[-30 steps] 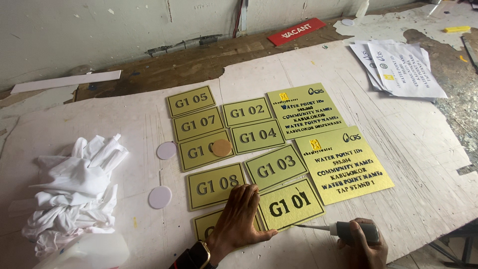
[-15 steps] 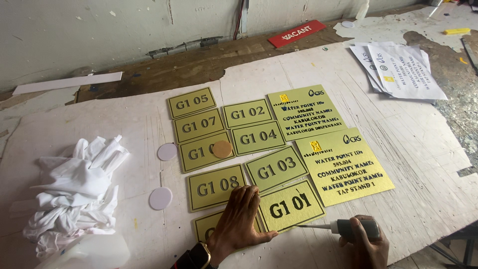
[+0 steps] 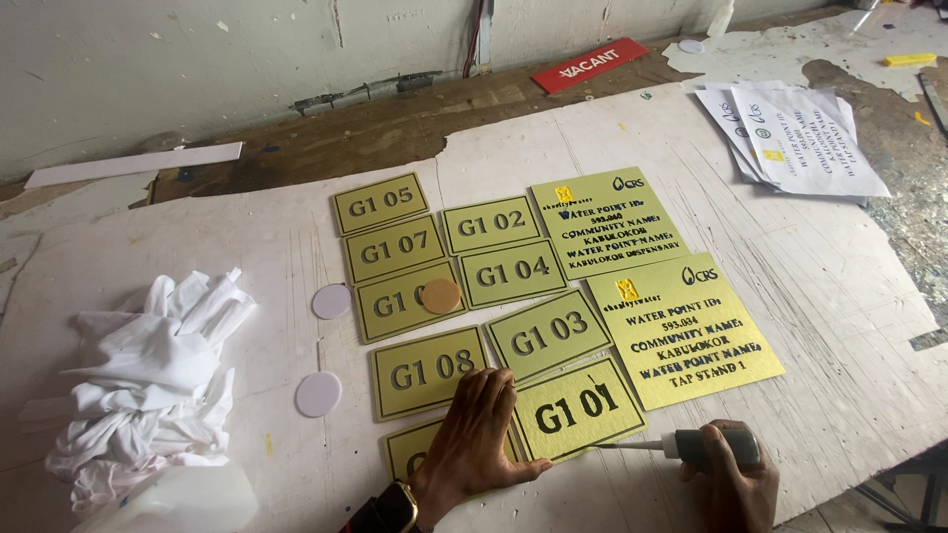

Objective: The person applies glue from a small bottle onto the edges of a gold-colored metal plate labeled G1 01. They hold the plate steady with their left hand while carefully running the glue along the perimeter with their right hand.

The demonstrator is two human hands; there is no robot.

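Note:
My left hand (image 3: 476, 434) lies flat, fingers spread, on the left edge of a small yellow plate with dark engraved characters (image 3: 581, 407) and partly covers another gold plate (image 3: 413, 449) below it. My right hand (image 3: 733, 482) grips a grey-handled tool (image 3: 713, 446) whose thin metal tip touches the yellow plate's lower right edge. Several more small gold plates (image 3: 434, 369) lie in rows above. Two larger yellow signs (image 3: 683, 328) with dark lettering lie to the right.
A heap of crumpled white cloth (image 3: 148, 380) lies at left. Two pale discs (image 3: 318, 394) and one tan disc (image 3: 440, 295) rest among the plates. Printed papers (image 3: 805, 133) sit at the far right, a red sign (image 3: 590, 64) near the wall.

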